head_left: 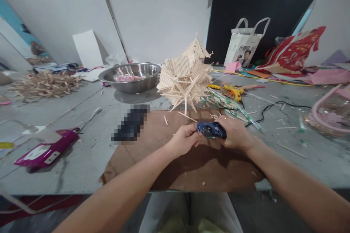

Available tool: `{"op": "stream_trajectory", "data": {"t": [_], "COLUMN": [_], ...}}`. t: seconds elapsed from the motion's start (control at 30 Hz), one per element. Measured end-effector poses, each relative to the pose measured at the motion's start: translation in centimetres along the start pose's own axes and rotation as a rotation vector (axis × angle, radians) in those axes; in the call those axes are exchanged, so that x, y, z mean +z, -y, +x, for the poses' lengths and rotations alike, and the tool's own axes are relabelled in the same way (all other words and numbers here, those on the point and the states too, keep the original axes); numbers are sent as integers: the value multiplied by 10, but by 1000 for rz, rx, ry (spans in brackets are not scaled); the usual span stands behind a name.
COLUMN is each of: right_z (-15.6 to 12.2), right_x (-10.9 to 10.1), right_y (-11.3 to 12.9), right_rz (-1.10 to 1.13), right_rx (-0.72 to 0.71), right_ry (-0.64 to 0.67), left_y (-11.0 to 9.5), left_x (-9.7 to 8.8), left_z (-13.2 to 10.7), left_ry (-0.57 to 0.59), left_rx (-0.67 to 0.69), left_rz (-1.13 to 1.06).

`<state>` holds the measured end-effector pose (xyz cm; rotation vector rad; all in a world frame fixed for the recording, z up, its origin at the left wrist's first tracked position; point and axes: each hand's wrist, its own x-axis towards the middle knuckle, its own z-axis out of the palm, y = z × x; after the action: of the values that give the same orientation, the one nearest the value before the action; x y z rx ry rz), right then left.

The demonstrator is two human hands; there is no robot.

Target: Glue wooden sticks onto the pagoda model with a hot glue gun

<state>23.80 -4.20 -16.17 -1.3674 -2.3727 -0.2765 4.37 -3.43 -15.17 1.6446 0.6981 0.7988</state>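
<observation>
My right hand [233, 131] is wrapped round a dark blue hand tool [212, 130], whose exact kind does not show. At the tool's left end my left hand [186, 140] is closed in a pinch; what its fingers hold, if anything, is hidden. Both hands are above a brown paper sheet [136, 164]. Just beyond them stands a model built of pale wooden sticks [186, 76], with a spiky star-shaped front and a pointed roof behind. A loose stick [187, 117] lies between the model and my hands.
To the left are a purple power strip [49, 149], a pixelated dark object [131, 122], a steel bowl [129, 76] and a stick pile [45, 84]. Green-and-white packets of sticks [229, 103], a yellow glue gun [233, 92] and a black cable [264, 113] lie right.
</observation>
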Motion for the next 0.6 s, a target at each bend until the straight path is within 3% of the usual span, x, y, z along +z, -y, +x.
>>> {"op": "stream_trajectory", "data": {"t": [0.43,0.6], "right_z": [-2,-4], "right_x": [3,4], "right_y": [-1,-7], "right_rz": [-8,-92], "right_rx": [23,13], "right_ry": [-10,-138], "left_y": [3,6], "left_x": [0,1], "left_z": [1,0], "left_ry": [-4,8], "left_rx": [43,8], "left_rz": [-14,57]}}
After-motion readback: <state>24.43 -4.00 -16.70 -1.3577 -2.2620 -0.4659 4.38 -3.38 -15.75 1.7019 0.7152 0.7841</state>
